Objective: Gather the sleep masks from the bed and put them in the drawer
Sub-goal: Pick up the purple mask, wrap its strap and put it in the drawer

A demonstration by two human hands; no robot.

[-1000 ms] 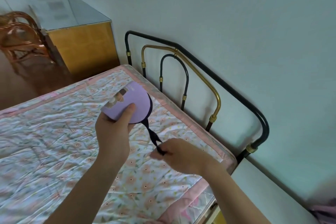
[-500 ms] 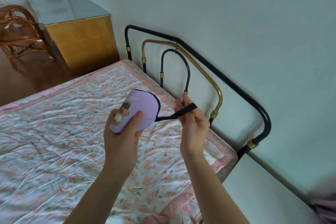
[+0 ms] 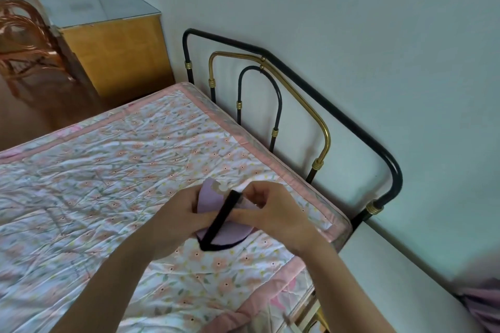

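A lilac sleep mask (image 3: 211, 199) with black edging is held folded between both hands, just above the flowered bedspread (image 3: 113, 170) near the bed's right corner. Its black strap (image 3: 220, 220) runs diagonally across the front of the mask. My left hand (image 3: 178, 217) grips the mask from the left. My right hand (image 3: 273, 211) pinches the strap's upper end and the mask's right side. No other mask shows on the bed, and no drawer is visible.
A black and brass metal headboard (image 3: 324, 105) stands along the pale wall. A white surface (image 3: 400, 281) lies beside the bed at the right, with lilac fabric (image 3: 484, 305) at its far edge. A wooden cabinet (image 3: 116, 48) and a rattan chair (image 3: 24, 43) stand at back left.
Both hands have come down and together. The strap, earlier stretched out to the right, now lies wrapped across the folded mask.
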